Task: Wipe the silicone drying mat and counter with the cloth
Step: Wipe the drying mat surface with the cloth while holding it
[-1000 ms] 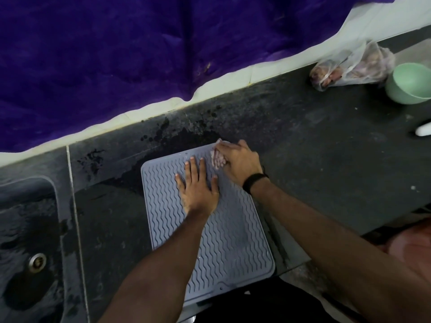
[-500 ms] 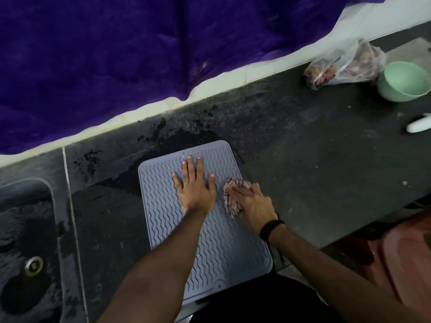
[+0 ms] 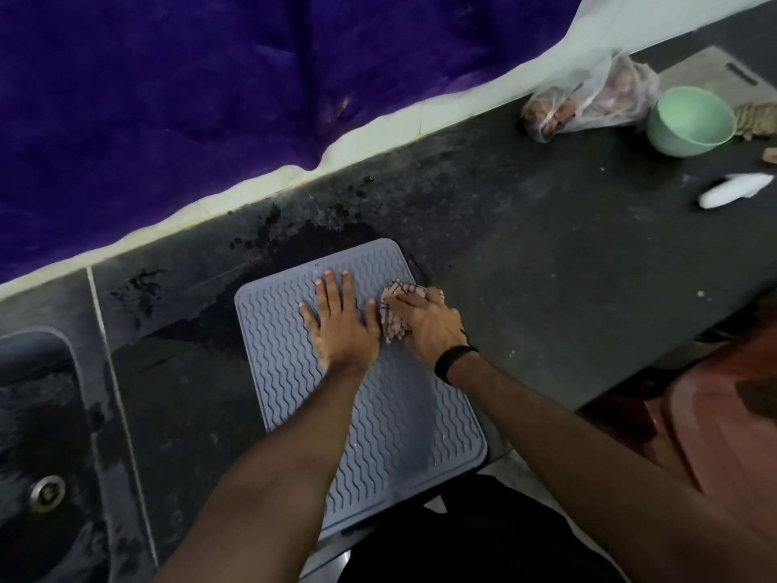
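Observation:
A grey-blue silicone drying mat (image 3: 403,422) with wavy ridges lies on the dark counter (image 3: 546,288), its near edge at the counter's front. My left hand (image 3: 342,326) rests flat on the mat's far half, fingers spread. My right hand (image 3: 426,328), with a black band at the wrist, presses a crumpled pink checked cloth (image 3: 393,328) onto the mat's right side, right beside the left thumb. Cloth shows on both sides of the fingers.
A wet dark patch (image 3: 294,241) spreads on the counter behind the mat. A sink (image 3: 38,435) with a drain lies at the left. At the far right stand a green bowl (image 3: 689,122), a plastic bag (image 3: 588,101) and a white object (image 3: 733,189).
My right hand slid the cloth from the mat's far right corner toward me, then a little way back up the right side. My left hand stayed flat on the mat.

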The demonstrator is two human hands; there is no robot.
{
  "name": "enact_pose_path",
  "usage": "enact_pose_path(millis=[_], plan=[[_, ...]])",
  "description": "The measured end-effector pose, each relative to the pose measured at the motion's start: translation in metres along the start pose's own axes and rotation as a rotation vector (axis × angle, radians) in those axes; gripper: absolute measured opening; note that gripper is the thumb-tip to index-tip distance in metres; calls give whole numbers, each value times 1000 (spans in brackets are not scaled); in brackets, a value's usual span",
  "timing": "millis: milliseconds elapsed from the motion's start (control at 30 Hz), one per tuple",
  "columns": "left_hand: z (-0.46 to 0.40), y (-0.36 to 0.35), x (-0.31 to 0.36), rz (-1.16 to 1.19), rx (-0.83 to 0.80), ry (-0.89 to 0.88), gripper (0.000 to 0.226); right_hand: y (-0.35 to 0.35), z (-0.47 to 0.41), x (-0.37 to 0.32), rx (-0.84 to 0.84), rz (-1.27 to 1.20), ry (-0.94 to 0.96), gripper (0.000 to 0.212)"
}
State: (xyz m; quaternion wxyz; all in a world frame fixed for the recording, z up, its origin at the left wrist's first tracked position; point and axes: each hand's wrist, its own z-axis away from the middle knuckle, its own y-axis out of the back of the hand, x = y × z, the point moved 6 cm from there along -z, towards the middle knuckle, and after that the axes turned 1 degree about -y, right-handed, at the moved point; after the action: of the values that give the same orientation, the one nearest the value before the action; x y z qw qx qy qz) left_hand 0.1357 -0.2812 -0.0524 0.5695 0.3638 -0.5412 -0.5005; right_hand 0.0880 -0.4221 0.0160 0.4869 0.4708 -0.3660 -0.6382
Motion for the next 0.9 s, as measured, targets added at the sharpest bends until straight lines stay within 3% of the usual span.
enact_pose_path(millis=[267, 467, 633, 900], plan=[[1, 0, -1, 22, 1, 3, 67, -23, 93, 7, -87, 7, -27, 56], [3, 2, 0, -5, 11, -4, 68, 7, 73, 0, 67, 5, -136, 50], [2, 1, 0, -9, -5, -3, 68, -14, 72, -6, -51, 6, -160, 61], [3, 2, 1, -22, -29, -12, 68, -45, 145, 14, -46, 9, -165, 58]])
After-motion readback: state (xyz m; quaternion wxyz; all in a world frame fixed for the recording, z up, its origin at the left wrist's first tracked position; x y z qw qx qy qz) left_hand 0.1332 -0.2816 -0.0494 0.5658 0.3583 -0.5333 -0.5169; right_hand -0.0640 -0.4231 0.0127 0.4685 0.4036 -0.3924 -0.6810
